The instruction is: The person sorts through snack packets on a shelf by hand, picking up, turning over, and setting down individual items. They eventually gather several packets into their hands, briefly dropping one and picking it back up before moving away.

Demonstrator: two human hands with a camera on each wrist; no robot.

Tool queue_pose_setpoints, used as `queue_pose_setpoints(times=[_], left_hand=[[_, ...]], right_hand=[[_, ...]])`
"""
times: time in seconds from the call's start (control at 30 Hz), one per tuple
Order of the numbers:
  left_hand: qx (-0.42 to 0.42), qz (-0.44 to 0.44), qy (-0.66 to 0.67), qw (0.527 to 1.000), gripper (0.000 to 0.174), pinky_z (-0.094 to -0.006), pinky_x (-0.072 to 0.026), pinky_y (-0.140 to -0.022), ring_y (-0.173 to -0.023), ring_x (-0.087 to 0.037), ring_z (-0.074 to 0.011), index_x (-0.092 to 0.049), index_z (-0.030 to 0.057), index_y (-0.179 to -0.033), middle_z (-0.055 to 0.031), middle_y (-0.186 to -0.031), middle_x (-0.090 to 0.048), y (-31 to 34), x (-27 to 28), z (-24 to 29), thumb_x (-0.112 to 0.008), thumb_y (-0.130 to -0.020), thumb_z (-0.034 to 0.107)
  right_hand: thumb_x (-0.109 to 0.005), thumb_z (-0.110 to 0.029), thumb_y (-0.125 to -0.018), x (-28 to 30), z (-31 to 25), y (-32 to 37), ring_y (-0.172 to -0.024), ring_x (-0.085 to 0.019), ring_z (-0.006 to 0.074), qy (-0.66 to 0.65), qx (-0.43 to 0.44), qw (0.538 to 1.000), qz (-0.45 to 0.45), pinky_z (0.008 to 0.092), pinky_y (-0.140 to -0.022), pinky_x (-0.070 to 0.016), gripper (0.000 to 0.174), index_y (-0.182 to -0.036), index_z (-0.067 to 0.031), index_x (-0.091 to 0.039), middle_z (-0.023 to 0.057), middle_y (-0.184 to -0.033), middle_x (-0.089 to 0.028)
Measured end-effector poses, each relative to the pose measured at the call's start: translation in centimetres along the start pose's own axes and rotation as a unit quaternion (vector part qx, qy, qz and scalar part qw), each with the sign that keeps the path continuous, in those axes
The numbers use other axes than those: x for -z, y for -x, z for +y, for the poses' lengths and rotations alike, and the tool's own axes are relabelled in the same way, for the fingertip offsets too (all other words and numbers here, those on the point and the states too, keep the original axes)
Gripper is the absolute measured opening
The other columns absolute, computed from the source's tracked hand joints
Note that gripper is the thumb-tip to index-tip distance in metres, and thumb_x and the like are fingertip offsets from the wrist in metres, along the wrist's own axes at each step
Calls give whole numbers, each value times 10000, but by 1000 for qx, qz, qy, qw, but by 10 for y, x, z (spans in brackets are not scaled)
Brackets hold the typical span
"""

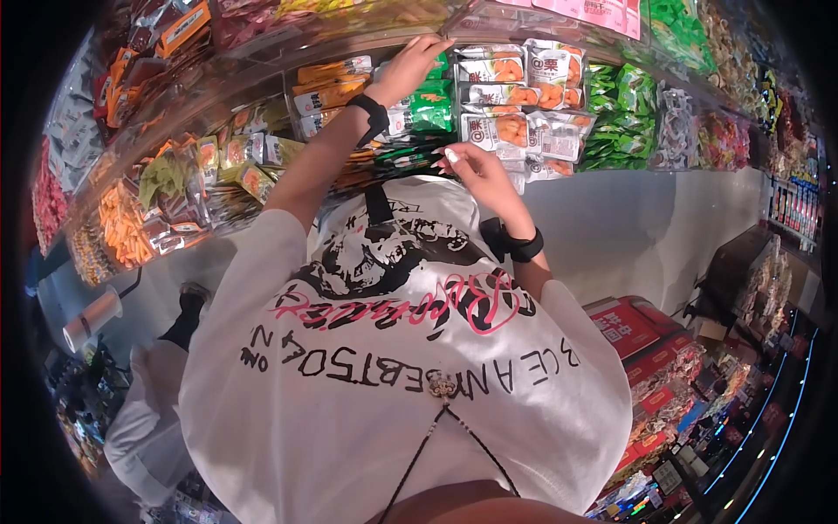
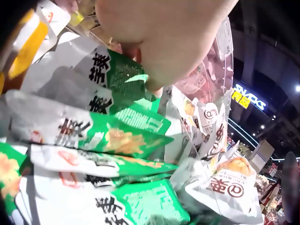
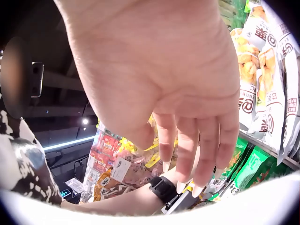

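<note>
My left hand [image 1: 412, 68] reaches over the green-and-white snack packets [image 1: 429, 112], its fingers stretched towards the divider at the back. The left wrist view has this hand [image 2: 164, 37] above the upright green packets [image 2: 136, 140]; most of its fingers are hidden, and no packet shows in its grip. Near the front edge of the same bin is my right hand [image 1: 484, 179], beside the white chestnut packets [image 1: 504, 131]. In the right wrist view the right hand [image 3: 187, 103] has loosely bent, spread fingers with nothing between them.
Orange packets [image 1: 327, 92] lie left of the green ones, and bright green packets [image 1: 624, 105] fill a bin further right. Clear dividers separate the bins. Another person in white clothing [image 1: 153, 419] is at the lower left. Red boxes [image 1: 624, 327] stand at the right.
</note>
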State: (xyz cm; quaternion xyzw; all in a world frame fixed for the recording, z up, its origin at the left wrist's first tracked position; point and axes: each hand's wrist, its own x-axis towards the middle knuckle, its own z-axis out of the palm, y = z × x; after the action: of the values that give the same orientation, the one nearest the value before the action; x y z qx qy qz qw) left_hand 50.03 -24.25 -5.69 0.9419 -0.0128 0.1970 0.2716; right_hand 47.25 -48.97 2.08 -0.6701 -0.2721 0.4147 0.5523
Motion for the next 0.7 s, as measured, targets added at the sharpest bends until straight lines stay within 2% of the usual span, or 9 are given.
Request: queue_pose_setpoints(times=[0.1, 0.13, 0.2, 0.23, 0.33, 0.4, 0.47, 0.57, 0.7], left_hand=[[-19, 94, -56, 994, 447, -395, -414, -905, -1142, -410, -298, -458, 93, -1239, -101, -1215, -439, 12, 8, 16, -576, -809, 72], [-19, 92, -56, 994, 447, -395, -414, -905, -1142, -410, -298, -458, 93, -1239, -101, -1215, -439, 18, 9, 19, -576, -809, 72], [78, 85, -68, 991, 454, -389, -415, -902, -1136, -411, -306, -446, 64, -1249, -119, -1207, -440, 33, 10, 25, -578, -820, 133], [56, 75, -107, 990, 465, -392, -418, -890, -1130, -416, -308, -443, 48, -1251, -132, -1204, -440, 40, 5, 20, -575, -826, 186], [30, 63, -146, 987, 464, -408, -408, -894, -1125, -411, -337, -418, 35, -1272, -167, -1212, -419, 48, -3, 19, -557, -846, 157], [18, 89, -138, 986, 466, -400, -417, -872, -1077, -446, -317, -419, 66, -1281, -140, -1165, -461, 46, -4, 17, -554, -843, 151], [26, 75, -96, 992, 369, -376, -448, -819, -981, -505, -239, -529, 90, -1162, -52, -1016, -542, 43, -4, 16, -590, -812, 190], [51, 71, -49, 995, 284, -367, -471, -746, -874, -538, -221, -598, 119, -1068, -12, -890, -570, 38, -3, 11, -611, -789, 174], [111, 51, -20, 992, 233, -367, -483, -712, -858, -549, -225, -633, 130, -1005, -7, -860, -576, 35, 13, 10, -607, -774, 141]], right_hand=[[-504, -114, -910, 0, 1, 3, -764, -580, 73, 3, -4, 1000, 12, 220, -682, -456, 194, -1048, 11, -557, 60, -838, -654], [-504, -112, -909, 0, 2, 4, -757, -573, 69, -2, -3, 1000, 20, 218, -673, -453, 195, -1051, 11, -556, 60, -840, -654], [-503, -113, -909, 3, 4, 3, -762, -576, 72, -2, -11, 1000, 16, 219, -674, -454, 198, -1054, 12, -555, 61, -843, -655], [-502, -113, -909, 4, 5, 2, -766, -580, 75, 1, -19, 1000, 11, 221, -674, -455, 200, -1057, 12, -554, 63, -847, -655], [-502, -110, -908, 3, 8, -2, -779, -591, 85, -9, -17, 1000, 4, 228, -688, -462, 203, -1061, 13, -554, 65, -852, -654], [-502, -107, -908, 3, 7, -2, -784, -594, 90, 0, -11, 1000, 1, 230, -695, -463, 205, -1064, 15, -552, 66, -856, -654], [-502, -105, -907, 3, 6, -2, -789, -598, 95, 9, -4, 1000, -1, 232, -701, -465, 206, -1067, 17, -550, 67, -859, -653], [-505, -103, -905, 4, 7, -1, -792, -597, 95, 9, -14, 1000, 2, 231, -705, -465, 207, -1067, 18, -550, 69, -859, -653], [-506, -100, -904, 3, 8, -1, -798, -602, 98, -8, -8, 1000, 13, 232, -714, -467, 208, -1069, 20, -548, 71, -866, -652]])
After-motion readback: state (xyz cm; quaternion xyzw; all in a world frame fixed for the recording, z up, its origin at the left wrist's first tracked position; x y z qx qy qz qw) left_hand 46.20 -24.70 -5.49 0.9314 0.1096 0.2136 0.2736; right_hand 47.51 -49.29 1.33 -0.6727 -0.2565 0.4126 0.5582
